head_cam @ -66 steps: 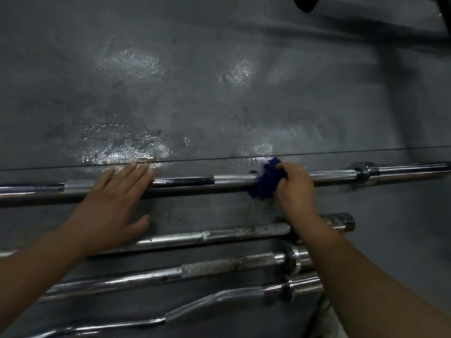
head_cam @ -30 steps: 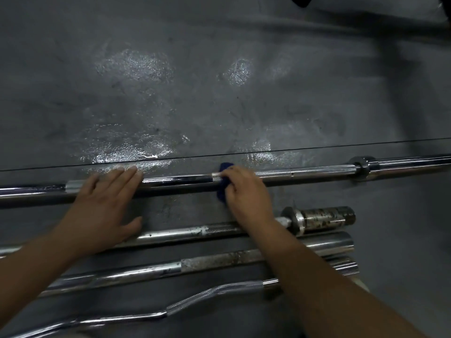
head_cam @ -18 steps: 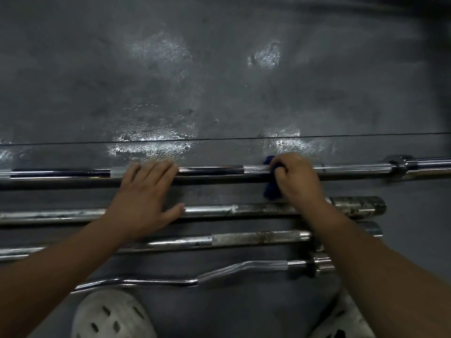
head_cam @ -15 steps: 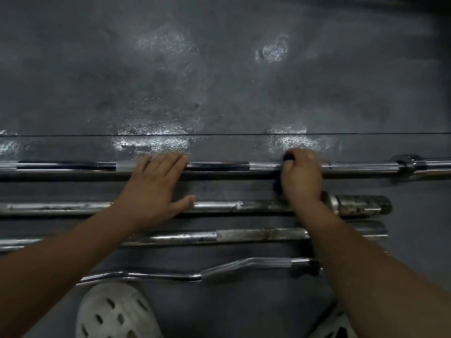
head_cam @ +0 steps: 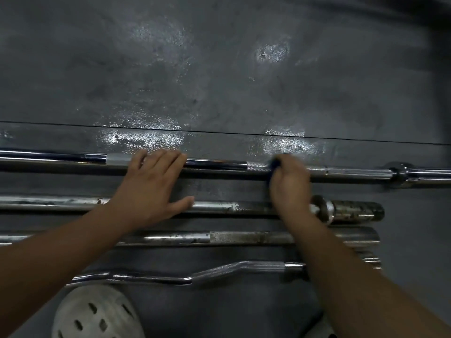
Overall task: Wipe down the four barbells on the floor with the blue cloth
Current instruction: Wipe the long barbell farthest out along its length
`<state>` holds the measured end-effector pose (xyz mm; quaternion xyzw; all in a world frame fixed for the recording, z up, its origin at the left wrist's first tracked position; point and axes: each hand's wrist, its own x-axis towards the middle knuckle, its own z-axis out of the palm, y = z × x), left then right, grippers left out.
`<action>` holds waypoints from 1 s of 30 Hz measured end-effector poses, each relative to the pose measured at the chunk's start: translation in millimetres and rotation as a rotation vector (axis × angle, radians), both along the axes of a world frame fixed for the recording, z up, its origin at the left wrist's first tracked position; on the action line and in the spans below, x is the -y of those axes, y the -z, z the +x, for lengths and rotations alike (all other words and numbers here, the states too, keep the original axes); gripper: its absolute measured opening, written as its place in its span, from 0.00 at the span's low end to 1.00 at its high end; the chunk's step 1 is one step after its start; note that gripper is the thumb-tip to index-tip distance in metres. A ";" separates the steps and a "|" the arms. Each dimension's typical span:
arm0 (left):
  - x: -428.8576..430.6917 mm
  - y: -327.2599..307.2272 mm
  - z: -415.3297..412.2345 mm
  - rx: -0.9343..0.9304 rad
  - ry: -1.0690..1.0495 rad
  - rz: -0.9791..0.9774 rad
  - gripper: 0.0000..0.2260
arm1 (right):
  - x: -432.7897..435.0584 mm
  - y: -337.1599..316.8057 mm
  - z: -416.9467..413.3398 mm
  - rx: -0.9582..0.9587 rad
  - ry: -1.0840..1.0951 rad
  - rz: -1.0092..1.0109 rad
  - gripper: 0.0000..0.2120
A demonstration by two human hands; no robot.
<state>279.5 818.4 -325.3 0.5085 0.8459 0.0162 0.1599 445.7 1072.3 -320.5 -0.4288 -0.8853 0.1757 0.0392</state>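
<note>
Several barbells lie side by side on the dark floor. The far long chrome bar (head_cam: 214, 165) runs across the whole view. My right hand (head_cam: 290, 184) grips the blue cloth (head_cam: 273, 164) round this bar right of its middle; only a small dark blue edge of the cloth shows. My left hand (head_cam: 151, 189) rests flat with straight fingers on the same bar, thumb on the second, rusty bar (head_cam: 244, 206). Nearer lie a third straight bar (head_cam: 219, 237) and a curl bar (head_cam: 219, 270).
A white perforated shoe (head_cam: 95, 313) shows at the bottom left, and part of a second shoe (head_cam: 322, 331) at the bottom right. A thin seam (head_cam: 341, 139) crosses the rubber floor (head_cam: 219, 69) beyond the bars. A collar (head_cam: 400, 173) sits on the far bar at right.
My right hand slid the cloth left, then back right along the far bar, and has lately stayed near the same spot. My left hand stays pressed on the bar. The view tilted down, showing shoes.
</note>
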 end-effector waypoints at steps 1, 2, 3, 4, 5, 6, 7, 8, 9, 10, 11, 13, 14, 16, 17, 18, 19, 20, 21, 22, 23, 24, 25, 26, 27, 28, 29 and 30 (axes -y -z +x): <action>-0.2 0.0 -0.5 0.002 -0.001 0.000 0.42 | 13.6 -3.3 -7.5 -0.006 -0.150 -0.012 0.17; 0.6 0.1 -1.8 0.005 0.008 0.002 0.42 | 17.9 -8.1 -10.1 -0.001 -0.274 -0.008 0.17; 2.2 0.2 -4.0 0.010 0.024 0.004 0.42 | 7.6 -13.2 -6.0 0.013 -0.343 0.001 0.18; 4.7 0.4 -6.7 0.018 0.038 0.006 0.42 | -11.0 -17.1 4.1 0.055 -0.328 0.010 0.18; 7.8 0.5 -9.4 0.028 0.043 0.008 0.42 | -32.6 -20.2 17.3 0.103 -0.222 -0.005 0.18; 11.0 0.7 -11.8 0.035 0.041 0.011 0.42 | -53.8 -21.3 33.0 0.120 -0.063 -0.019 0.18; 13.9 0.8 -13.8 0.036 0.030 0.014 0.42 | -67.0 -21.1 45.4 0.103 0.091 -0.020 0.17; 16.0 0.9 -14.7 0.033 0.022 0.013 0.42 | -66.9 -19.2 50.2 0.063 0.169 0.004 0.17; 17.0 0.9 -14.3 0.030 0.022 0.008 0.42 | -54.5 -15.1 47.2 0.029 0.173 0.024 0.17; 17.6 0.7 -12.9 0.028 0.021 -0.002 0.42 | -34.4 -7.9 38.6 0.005 0.121 0.016 0.17; 17.5 0.4 -11.3 0.026 0.013 -0.010 0.42 | -11.1 0.6 27.9 -0.016 0.048 -0.019 0.16; 15.4 0.8 -9.9 0.020 0.002 -0.014 0.43 | 24.6 10.5 9.5 -0.050 -0.049 -0.067 0.17; 14.3 1.2 -10.5 0.019 0.004 -0.012 0.43 | 30.4 14.2 4.7 -0.060 -0.046 -0.058 0.17; 13.8 1.9 -14.7 0.014 0.004 -0.003 0.43 | 22.8 18.7 0.2 -0.075 -0.058 0.004 0.17; 13.5 1.7 -17.8 0.012 0.000 -0.001 0.43 | 16.1 18.8 -1.1 -0.080 -0.082 0.036 0.17; 13.1 1.4 -21.4 0.009 -0.006 -0.002 0.43 | 8.9 18.0 -5.3 -0.081 -0.118 0.064 0.16; 13.3 0.9 -25.2 0.003 -0.014 -0.005 0.43 | 1.7 17.9 -13.9 -0.067 -0.149 0.086 0.16; 13.2 0.4 -29.1 -0.004 -0.025 -0.005 0.43 | -6.8 17.3 -26.1 -0.050 -0.169 0.094 0.15; 13.0 0.1 -33.3 -0.011 -0.036 -0.003 0.43 | -18.2 17.2 -39.2 -0.034 -0.171 0.083 0.14; 13.0 -0.3 -38.1 -0.020 -0.047 -0.003 0.43 | -31.8 17.2 -53.4 -0.017 -0.155 0.060 0.15; 13.1 -0.6 -43.7 -0.029 -0.058 -0.006 0.43 | -44.6 17.8 -67.4 0.012 -0.112 0.011 0.15; 12.7 -0.7 -50.1 -0.037 -0.068 -0.009 0.44 | -52.6 17.5 -80.9 0.036 -0.055 -0.034 0.16; 11.5 -0.4 -56.3 -0.040 -0.073 -0.012 0.44 | -51.5 17.9 -93.6 0.045 0.003 -0.060 0.17; 9.0 0.2 -61.8 -0.038 -0.075 -0.016 0.45 | -39.2 18.4 -106.0 0.026 0.034 -0.054 0.18; 5.5 0.2 -66.0 -0.035 -0.078 -0.021 0.45 | -16.4 20.1 -119.6 -0.029 0.004 -0.029 0.20; 1.5 0.3 -68.4 -0.036 -0.086 -0.024 0.45 | 12.7 20.1 -134.3 -0.085 -0.073 -0.021 0.20; -2.0 0.9 -69.4 -0.041 -0.097 -0.024 0.45 | 42.5 18.3 -148.1 -0.135 -0.159 -0.033 0.19; -4.2 1.9 -68.6 -0.045 -0.108 -0.019 0.45 | 65.1 15.5 -158.6 -0.176 -0.252 -0.055 0.17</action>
